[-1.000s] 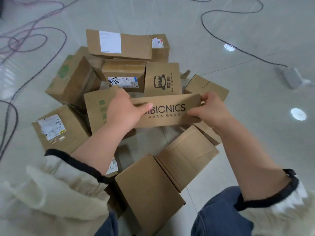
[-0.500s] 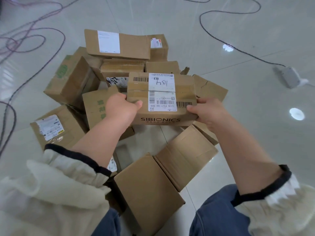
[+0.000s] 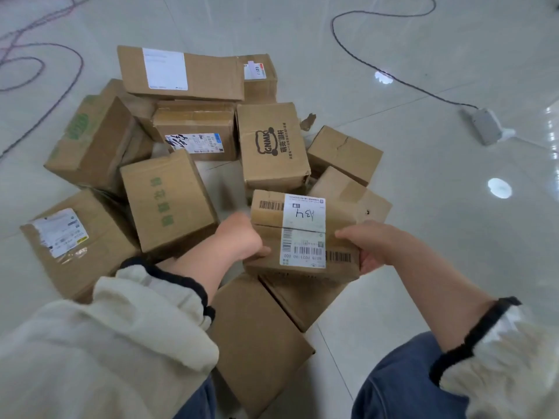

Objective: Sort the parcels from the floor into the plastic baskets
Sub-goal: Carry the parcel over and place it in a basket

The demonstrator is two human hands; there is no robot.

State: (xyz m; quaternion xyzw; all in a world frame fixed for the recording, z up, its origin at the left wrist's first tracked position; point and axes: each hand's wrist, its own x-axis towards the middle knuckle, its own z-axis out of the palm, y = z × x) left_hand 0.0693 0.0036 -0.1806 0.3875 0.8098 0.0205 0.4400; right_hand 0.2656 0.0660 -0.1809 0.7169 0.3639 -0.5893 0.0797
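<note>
Now, log the layout before you carry. Far left, the purple cables (image 3: 45,55) loop across the floor (image 3: 423,222), well apart from the pile. At the near left lies a labelled box (image 3: 72,246), and a green-printed box (image 3: 168,201) sits tilted just beside your left hand (image 3: 239,237). That hand grips the left end of the held parcel (image 3: 302,237), fingers curled round its edge. The parcel sits over the near middle of the pile, above a flat parcel (image 3: 257,334); whether it is fully clear of the cardboard beneath cannot be told. Its shipping label (image 3: 304,234) faces up, with the handwritten mark upside down from your side. Your right hand (image 3: 367,246) clamps the right end, fingers tucked underneath. The hands are apart by the box's length, both tight on it. Judgement: the step in hand is reading the label and choosing a basket. No baskets are in view, so find the right one with your eyes before you swing the box. Lift straight up first, so the left corner does not catch the green-printed box and topple it. Carry it two-handed and level, label up, so you can check the mark again at the basket. Set it in rather than dropping it; the cardboard looks soft at the seams. To the right, a creased box (image 3: 344,152) leans on the pile, and beyond it a black cable (image 3: 393,80) runs to a grey adapter (image 3: 484,125) at the far right. Should the basket be on that side, step over the cable.
</note>
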